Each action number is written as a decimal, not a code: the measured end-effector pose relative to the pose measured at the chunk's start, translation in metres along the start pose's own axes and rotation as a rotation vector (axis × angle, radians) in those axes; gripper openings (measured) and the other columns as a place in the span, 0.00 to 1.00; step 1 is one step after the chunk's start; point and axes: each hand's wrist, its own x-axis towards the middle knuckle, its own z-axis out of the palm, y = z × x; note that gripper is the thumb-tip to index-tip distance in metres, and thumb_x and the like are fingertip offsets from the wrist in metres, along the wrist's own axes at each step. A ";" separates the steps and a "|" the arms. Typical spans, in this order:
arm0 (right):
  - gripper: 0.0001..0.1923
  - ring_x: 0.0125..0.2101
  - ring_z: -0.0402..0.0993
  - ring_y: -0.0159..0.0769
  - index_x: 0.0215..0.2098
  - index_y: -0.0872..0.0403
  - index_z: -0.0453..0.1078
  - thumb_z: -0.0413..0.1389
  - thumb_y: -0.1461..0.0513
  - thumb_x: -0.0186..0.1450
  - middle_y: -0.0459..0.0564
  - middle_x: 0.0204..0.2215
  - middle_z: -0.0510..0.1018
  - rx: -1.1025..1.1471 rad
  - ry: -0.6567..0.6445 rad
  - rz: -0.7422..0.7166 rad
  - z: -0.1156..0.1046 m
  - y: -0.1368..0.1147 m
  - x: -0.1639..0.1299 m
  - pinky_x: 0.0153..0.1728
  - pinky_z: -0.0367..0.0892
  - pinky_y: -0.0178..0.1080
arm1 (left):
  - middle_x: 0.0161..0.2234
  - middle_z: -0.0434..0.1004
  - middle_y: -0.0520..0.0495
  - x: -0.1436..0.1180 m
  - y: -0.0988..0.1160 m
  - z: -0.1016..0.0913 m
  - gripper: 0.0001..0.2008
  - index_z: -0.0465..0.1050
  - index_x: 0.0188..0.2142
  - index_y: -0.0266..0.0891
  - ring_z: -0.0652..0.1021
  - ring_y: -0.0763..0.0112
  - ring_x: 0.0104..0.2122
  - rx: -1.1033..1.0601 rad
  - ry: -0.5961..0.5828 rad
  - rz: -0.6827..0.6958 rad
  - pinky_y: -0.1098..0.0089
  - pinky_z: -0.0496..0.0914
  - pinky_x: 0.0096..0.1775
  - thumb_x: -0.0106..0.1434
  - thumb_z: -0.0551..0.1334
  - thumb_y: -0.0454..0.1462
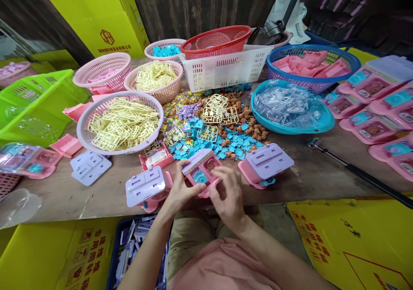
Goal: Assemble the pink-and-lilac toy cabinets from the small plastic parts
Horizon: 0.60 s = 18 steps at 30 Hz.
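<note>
My left hand (181, 189) and my right hand (227, 192) together hold a small pink toy housing (200, 168) with a lilac top and a blue inset, just above the near edge of the wooden table (309, 174). The left thumb rests on its lilac edge. My right fingers press on its right side. Another pink toy with a lilac panel (146, 186) lies just left of my left hand. A third pink and lilac toy (266, 163) lies to the right. Behind them spreads a pile of blue tiles and brown figures (232, 141).
Pink baskets of cream plastic frames (121, 122) stand at the left, a white crate (226, 68) and red basket (216, 40) at the back. A blue bowl of clear parts (290, 107) and finished pink toys (371, 122) sit right. Yellow cartons flank my lap.
</note>
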 end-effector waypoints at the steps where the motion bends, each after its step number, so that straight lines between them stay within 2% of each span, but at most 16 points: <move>1: 0.17 0.49 0.66 0.45 0.49 0.54 0.63 0.53 0.60 0.61 0.57 0.46 0.70 0.008 -0.015 0.086 -0.003 0.004 0.006 0.50 0.62 0.51 | 0.43 0.64 0.50 0.000 0.001 0.000 0.32 0.51 0.46 0.44 0.71 0.66 0.42 -0.003 -0.004 0.005 0.66 0.64 0.45 0.47 0.68 0.43; 4: 0.29 0.50 0.66 0.44 0.55 0.53 0.58 0.57 0.53 0.58 0.56 0.50 0.69 0.161 -0.203 0.305 -0.007 0.013 0.024 0.50 0.63 0.48 | 0.44 0.64 0.50 0.001 0.001 0.001 0.32 0.51 0.46 0.45 0.70 0.65 0.44 -0.018 -0.011 0.005 0.65 0.63 0.46 0.47 0.68 0.43; 6: 0.30 0.48 0.69 0.42 0.55 0.52 0.59 0.58 0.52 0.57 0.54 0.49 0.72 0.258 -0.329 0.380 -0.009 0.015 0.032 0.47 0.65 0.45 | 0.44 0.65 0.51 0.001 0.001 0.001 0.31 0.51 0.46 0.45 0.70 0.65 0.44 -0.035 -0.020 -0.006 0.66 0.63 0.46 0.48 0.68 0.43; 7: 0.30 0.47 0.69 0.42 0.55 0.52 0.59 0.58 0.52 0.57 0.53 0.48 0.72 0.277 -0.349 0.400 -0.009 0.015 0.034 0.47 0.65 0.44 | 0.44 0.65 0.51 0.001 0.000 0.001 0.31 0.51 0.46 0.45 0.71 0.66 0.44 -0.044 -0.022 -0.009 0.66 0.64 0.46 0.48 0.68 0.43; 13: 0.30 0.48 0.69 0.44 0.54 0.54 0.58 0.57 0.52 0.57 0.56 0.48 0.72 0.244 -0.322 0.428 -0.008 0.010 0.032 0.47 0.65 0.46 | 0.44 0.67 0.51 0.001 0.001 0.003 0.30 0.51 0.45 0.45 0.71 0.66 0.43 -0.099 -0.031 -0.029 0.67 0.64 0.45 0.49 0.68 0.43; 18: 0.29 0.47 0.69 0.44 0.53 0.55 0.58 0.56 0.51 0.58 0.57 0.47 0.72 0.212 -0.295 0.413 -0.002 0.012 0.030 0.46 0.65 0.46 | 0.47 0.66 0.49 0.001 0.002 0.003 0.28 0.51 0.46 0.45 0.69 0.64 0.48 -0.109 -0.037 -0.029 0.65 0.62 0.48 0.52 0.66 0.44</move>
